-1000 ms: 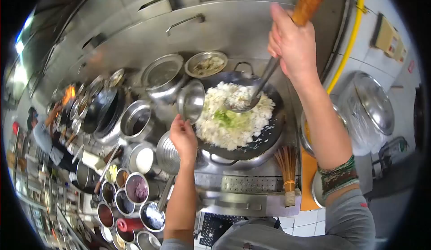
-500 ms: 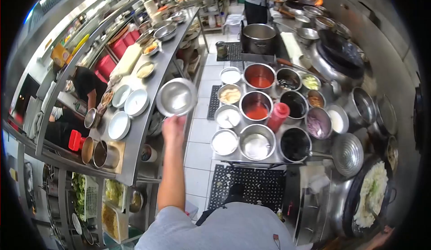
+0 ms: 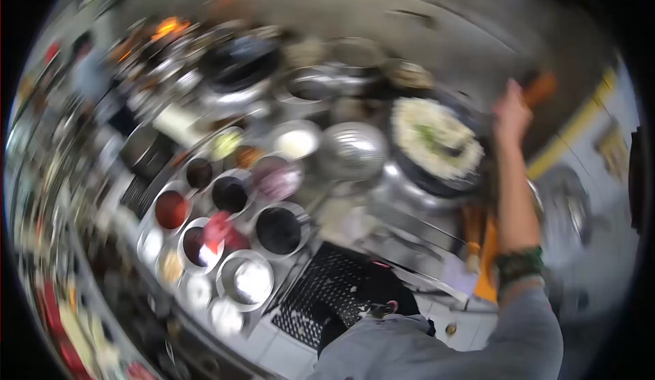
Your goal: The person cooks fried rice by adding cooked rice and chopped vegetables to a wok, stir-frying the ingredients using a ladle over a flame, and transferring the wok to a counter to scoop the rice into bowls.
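Note:
My right hand is closed round a wooden-handled wok tool, whose orange-brown handle end sticks out beyond my fist. Its metal end, blurred, appears to rest in the food; I cannot tell whether it is a ladle or a spatula. To the left of the hand sits a dark wok on the stove, filled with white, rice-like food with green bits in the middle. My left hand is out of view, and so is the metal bowl it had.
Left of the wok is a perforated metal strainer. Pots of sauces and ingredients crowd the counter, among them a red squeeze bottle. A black rubber mat covers the floor. Flames rise at the far stove, near another person.
My view has swung right towards the wok, blurring the picture. My right hand has come fully into view, while the left hand and its metal bowl have gone out of sight.

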Tool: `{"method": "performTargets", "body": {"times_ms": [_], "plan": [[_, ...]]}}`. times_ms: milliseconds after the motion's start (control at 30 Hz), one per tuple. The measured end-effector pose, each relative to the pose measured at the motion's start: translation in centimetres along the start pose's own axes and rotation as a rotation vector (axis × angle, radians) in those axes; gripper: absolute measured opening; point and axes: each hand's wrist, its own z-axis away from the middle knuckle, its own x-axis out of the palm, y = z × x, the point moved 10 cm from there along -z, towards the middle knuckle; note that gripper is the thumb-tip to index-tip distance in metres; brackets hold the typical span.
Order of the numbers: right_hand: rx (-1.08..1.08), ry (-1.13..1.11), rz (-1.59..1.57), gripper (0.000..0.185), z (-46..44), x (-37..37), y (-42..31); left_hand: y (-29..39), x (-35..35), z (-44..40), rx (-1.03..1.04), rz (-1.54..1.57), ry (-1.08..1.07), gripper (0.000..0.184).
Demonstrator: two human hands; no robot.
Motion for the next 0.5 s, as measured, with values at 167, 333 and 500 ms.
{"method": "performTargets", "body": {"times_ms": [167,333,500], "plan": [[-0.078,-0.216,-0.197,0.044,1.5,3.0,-5.5,8.4,39.2,39.9,-0.109,-0.220,-0.878,0.043],[-0.261,-0.300,0.113,0.049,0.1,6.5,4.2,13.5,56.1,78.7,0.575,-0.164,-1.829,0.048],[0.243,-0.355,-0.170,0.042,-6.7,3.0,4.1,11.4,64.5,94.3,0.998,-0.112,-1.879,0.031]]}}
